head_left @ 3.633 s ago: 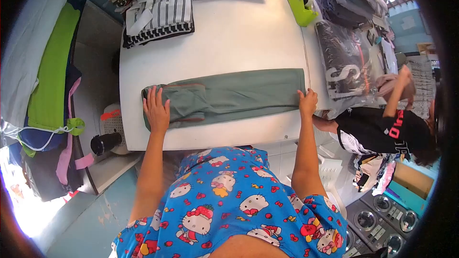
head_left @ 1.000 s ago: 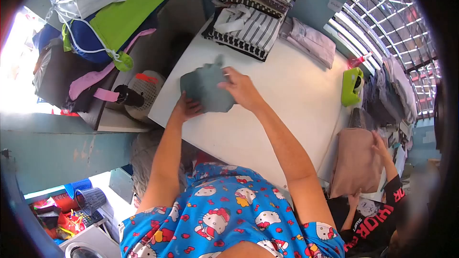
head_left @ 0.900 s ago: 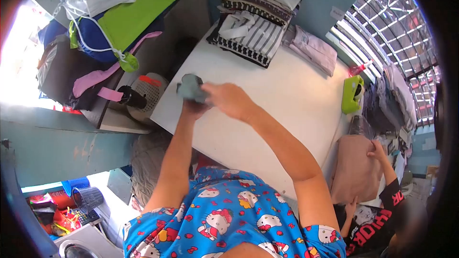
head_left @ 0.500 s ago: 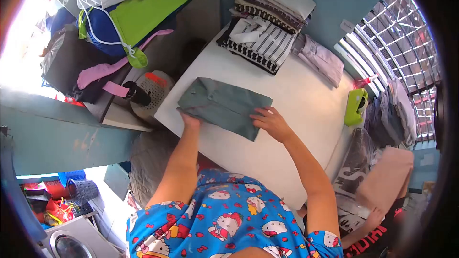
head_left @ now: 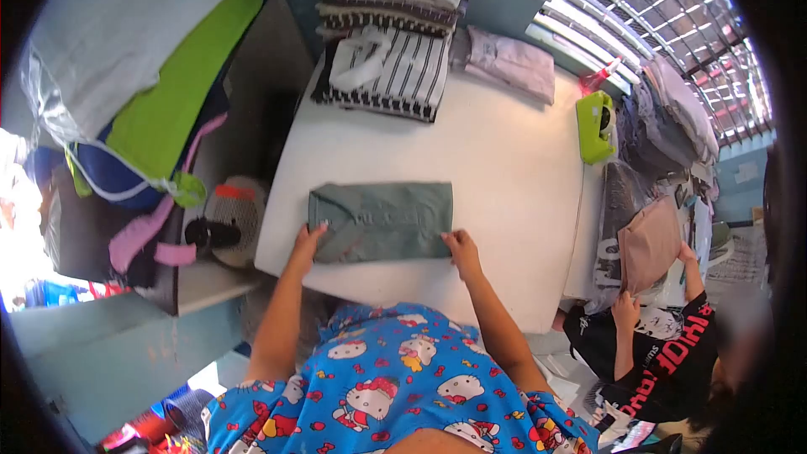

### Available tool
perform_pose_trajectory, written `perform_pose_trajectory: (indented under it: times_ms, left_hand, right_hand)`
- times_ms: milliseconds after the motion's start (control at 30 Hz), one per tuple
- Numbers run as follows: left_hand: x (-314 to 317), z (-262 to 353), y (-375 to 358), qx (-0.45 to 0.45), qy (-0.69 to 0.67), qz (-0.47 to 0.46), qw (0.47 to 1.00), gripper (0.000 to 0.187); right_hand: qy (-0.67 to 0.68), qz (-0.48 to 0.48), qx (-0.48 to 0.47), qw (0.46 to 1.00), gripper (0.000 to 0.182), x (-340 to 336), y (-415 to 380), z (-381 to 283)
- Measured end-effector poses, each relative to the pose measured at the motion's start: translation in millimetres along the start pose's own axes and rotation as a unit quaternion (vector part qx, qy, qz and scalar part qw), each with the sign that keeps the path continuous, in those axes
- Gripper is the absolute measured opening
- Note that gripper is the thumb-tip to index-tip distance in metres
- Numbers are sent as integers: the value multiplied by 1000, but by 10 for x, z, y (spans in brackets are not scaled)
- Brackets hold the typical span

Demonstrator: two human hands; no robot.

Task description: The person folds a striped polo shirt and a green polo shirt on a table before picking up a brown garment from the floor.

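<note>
A folded grey-green garment (head_left: 382, 219) lies on the white table (head_left: 504, 168) in front of me, its long side facing my body. My left hand (head_left: 308, 245) is closed on its left edge near the front corner, thumb on top. At the right edge, my right hand (head_left: 460, 250) pinches the cloth close to the other front corner. The fingers under the cloth are partly hidden. Small raised details show on the garment's upper face, too small to name.
Behind it is a stack of folded clothes (head_left: 391, 42), with a folded pink garment (head_left: 511, 65) beside it. A green tape dispenser (head_left: 595, 128) stands at the right. There a co-worker (head_left: 664, 353) handles a folded brown garment (head_left: 649, 244). Bags (head_left: 168, 118) crowd the left.
The grey-green garment has turned from slanted to nearly square with me. My right hand shifted to its front right corner. My view has swung, and the co-worker shows more fully.
</note>
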State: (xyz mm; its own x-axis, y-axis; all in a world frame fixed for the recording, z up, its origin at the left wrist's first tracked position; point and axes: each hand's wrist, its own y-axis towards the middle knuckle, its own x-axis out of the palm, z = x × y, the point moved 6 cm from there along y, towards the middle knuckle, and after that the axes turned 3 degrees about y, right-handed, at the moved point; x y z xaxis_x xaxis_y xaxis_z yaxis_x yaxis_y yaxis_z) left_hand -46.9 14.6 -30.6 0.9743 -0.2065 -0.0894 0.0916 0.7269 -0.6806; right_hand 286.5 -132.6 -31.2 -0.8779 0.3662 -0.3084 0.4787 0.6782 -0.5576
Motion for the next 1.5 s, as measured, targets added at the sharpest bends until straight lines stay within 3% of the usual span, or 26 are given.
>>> perform_pose_trajectory:
  times_ms: [33,133,233,400,467,600,667,733,867,967,1000,1133,1200,1300,1400,1500]
  left_hand:
    - [-19,7,21,44,12,-12,999,45]
    - [-71,59,65,-33,-37,-69,996,53]
    - [-113,433,171,-67,-47,-98,992,47]
    - [-183,1465,452,-57,14,-105,993,45]
    - [-101,2046,614,19,-7,-176,984,44]
    - [45,3200,896,135,-50,-166,975,37]
    - [84,3543,1209,209,-73,-186,957,38]
    - [162,3730,1450,224,-79,-175,955,39]
    - [292,3457,2074,179,-44,-148,972,43]
    - [321,2870,2650,103,-5,-163,981,53]
    - [359,2818,2714,104,-44,-206,972,59]
    - [375,2879,2590,62,-43,-158,985,71]
    - [415,2955,2441,66,17,-98,993,75]
    - [436,2967,2449,132,-16,-101,986,54]
    - [422,3066,2311,193,-66,-60,977,53]
    - [375,3086,2369,239,-71,-127,960,71]
  right_hand:
    - [18,12,1,1000,30,8,-48,-28]
    - [111,3,56,992,24,57,-69,77]
    - [322,-40,116,939,26,214,-151,-117]
    - [392,-31,19,919,29,223,26,-1054]
    - [394,-19,-37,918,29,122,156,-1601]
    - [366,23,-182,912,24,-135,439,-2675]
    - [345,41,-242,906,21,-171,668,-2963]
    - [320,55,-283,903,19,-161,893,-3113]
    - [313,40,-235,919,21,25,1581,-2689]
    - [222,103,-105,964,27,127,1925,-2240]
    - [235,118,-120,957,36,113,1930,-2251]
    - [177,174,-121,961,39,27,2016,-2362]
    - [131,194,-114,966,40,15,2175,-2406]
    - [-64,244,-182,950,37,19,2205,-2665]
    - [-79,280,-232,928,28,-22,2176,-2838]
    - [-69,287,-253,921,25,-53,2205,-2875]
